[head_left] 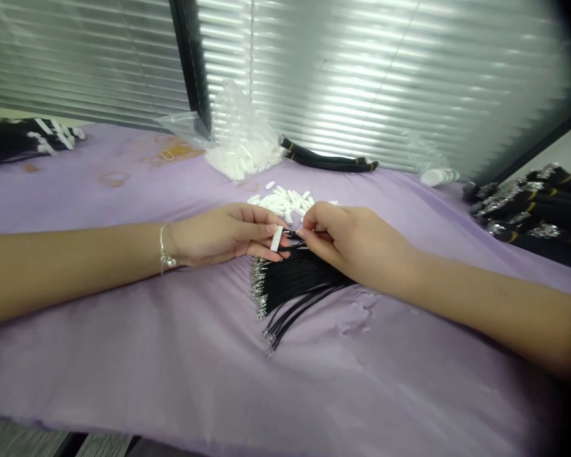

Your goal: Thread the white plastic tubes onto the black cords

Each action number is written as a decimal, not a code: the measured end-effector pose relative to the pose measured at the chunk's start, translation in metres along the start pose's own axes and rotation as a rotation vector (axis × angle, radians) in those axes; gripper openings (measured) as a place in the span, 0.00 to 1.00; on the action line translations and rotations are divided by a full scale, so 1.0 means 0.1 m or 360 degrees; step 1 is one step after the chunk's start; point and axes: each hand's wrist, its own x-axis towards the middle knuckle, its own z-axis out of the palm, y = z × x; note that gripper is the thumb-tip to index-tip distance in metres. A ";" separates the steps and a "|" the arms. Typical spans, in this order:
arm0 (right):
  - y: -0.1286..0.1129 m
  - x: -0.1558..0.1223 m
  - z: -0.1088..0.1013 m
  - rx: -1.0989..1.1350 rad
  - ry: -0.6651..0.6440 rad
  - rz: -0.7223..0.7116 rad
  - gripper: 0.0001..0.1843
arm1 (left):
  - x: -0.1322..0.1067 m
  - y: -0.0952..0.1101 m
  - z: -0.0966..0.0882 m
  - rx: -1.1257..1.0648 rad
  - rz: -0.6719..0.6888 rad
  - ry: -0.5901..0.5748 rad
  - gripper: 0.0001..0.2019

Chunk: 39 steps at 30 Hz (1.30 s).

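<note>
My left hand (240, 235) pinches a small white plastic connector housing (276, 238) between thumb and fingers. Facing it, my right hand (347, 238) is closed in a pinch on a thin black wire (292, 235), whose end lies close to the white piece; whether it is inside cannot be made out. Under both hands a fanned row of black wires (295, 279) lies on the cloth, silvery metal ends pointing left. A few wires (292, 320) lie apart at its front. Just behind the hands is a loose pile of white housings (285, 202).
A purple cloth (171, 362) covers the table. At the back stand a clear bag of white pieces (242, 155), a black wire bundle (328, 158) and a white round container (438, 176). More bundles (537, 203) lie right, wires with white ends (42, 136) far left, rubber bands (171, 152) nearby.
</note>
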 end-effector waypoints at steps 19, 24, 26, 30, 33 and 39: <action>-0.06 -0.01 0.05 -0.0099 -0.0023 0.0003 0.12 | -0.01 -0.02 -0.02 0.0054 0.0034 -0.0017 0.05; -0.11 0.00 0.05 -0.0111 -0.0107 0.0032 0.12 | 0.00 -0.03 -0.02 0.0060 0.0042 -0.0019 0.04; -0.13 0.00 0.06 -0.0138 -0.0122 0.0041 0.12 | -0.01 -0.04 -0.02 0.0086 0.0068 -0.0022 0.05; -0.13 0.00 0.08 -0.0211 -0.0113 0.0017 0.11 | -0.01 -0.04 -0.02 0.0145 0.0105 -0.0039 0.07; -0.11 -0.01 0.04 -0.0173 -0.0123 -0.0017 0.11 | -0.01 -0.04 0.00 0.0148 0.0095 -0.0043 0.07; -0.03 -0.05 -0.14 -0.0280 -0.0115 -0.0132 0.16 | -0.07 0.02 0.07 0.0178 0.0194 0.0125 0.05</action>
